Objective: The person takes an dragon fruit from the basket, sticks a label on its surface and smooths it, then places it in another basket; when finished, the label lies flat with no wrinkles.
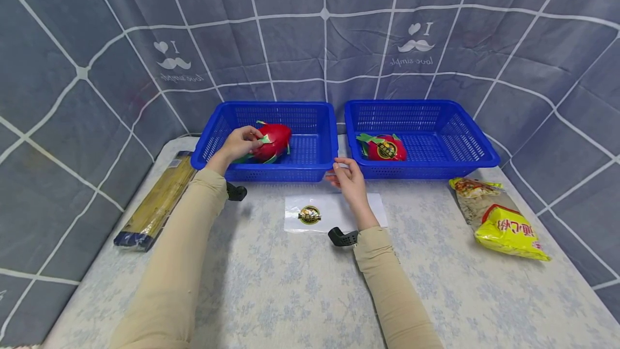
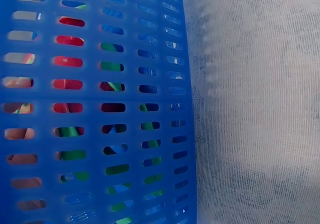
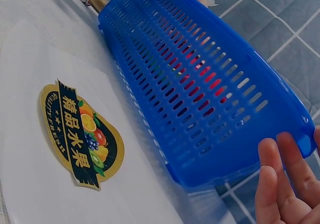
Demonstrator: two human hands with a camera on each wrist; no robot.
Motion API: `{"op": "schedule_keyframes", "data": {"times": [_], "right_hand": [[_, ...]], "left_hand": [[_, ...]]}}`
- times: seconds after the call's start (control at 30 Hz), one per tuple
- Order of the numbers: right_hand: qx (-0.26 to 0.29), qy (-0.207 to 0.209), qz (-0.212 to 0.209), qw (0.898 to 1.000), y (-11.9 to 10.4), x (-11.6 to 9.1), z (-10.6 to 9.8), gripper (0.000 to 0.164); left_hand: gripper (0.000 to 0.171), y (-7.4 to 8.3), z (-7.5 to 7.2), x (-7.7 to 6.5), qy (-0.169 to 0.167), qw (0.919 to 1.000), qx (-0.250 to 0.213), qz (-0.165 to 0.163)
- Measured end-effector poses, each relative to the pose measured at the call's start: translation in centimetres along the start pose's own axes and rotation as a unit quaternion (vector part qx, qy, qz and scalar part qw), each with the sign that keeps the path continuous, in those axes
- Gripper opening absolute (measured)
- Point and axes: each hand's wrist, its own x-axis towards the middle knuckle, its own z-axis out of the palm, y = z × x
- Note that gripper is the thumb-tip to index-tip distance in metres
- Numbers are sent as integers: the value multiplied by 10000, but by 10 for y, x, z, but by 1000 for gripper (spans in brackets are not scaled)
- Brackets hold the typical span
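In the head view, a red dragon fruit (image 1: 277, 138) with green leaf tips lies inside the left blue basket (image 1: 290, 168). My left hand (image 1: 238, 144) reaches over the basket's front rim and pinches a pale green tip at the fruit's near end. Through the slots, the left wrist view shows bits of red fruit (image 2: 68, 61), green leaves and fingers. At the same basket's front right corner, my right hand (image 1: 352, 183) grips the rim. Its thumb lies at the edge, and its fingertips (image 3: 269, 151) sit against the outer wall.
Another blue basket (image 1: 416, 164) stands to the right, holding a red dragon fruit (image 1: 386, 148) with a round label. A white sheet (image 1: 334, 211) bearing a fruit logo lies in front. Packed noodles (image 1: 157, 198) lie left; a yellow food bag (image 1: 508, 230) lies right. A tiled-pattern cloth hangs behind.
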Motion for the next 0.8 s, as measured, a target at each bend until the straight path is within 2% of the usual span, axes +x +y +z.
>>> {"op": "schedule_keyframes", "data": {"times": [0.13, 0.23, 0.57, 0.67, 0.8], "right_hand": [[-14, -10, 14, 10000, 0, 0, 0, 25], [-8, -16, 29, 10000, 1, 0, 0, 25], [-17, -27, -4, 10000, -1, -1, 0, 25], [-43, -30, 28, 10000, -1, -1, 0, 25], [-55, -48, 64, 10000, -1, -1, -1, 26]], "left_hand": [[20, 0, -1, 0, -145, 9990, -354, -220], [19, 1, 0, 1, -233, 9984, -375, -366], [20, 10, 5, -4, -453, 9979, 458, -55], [22, 9, 5, -4, -379, 9988, 284, -115], [26, 8, 6, -3, -227, 9992, -203, -273]]}}
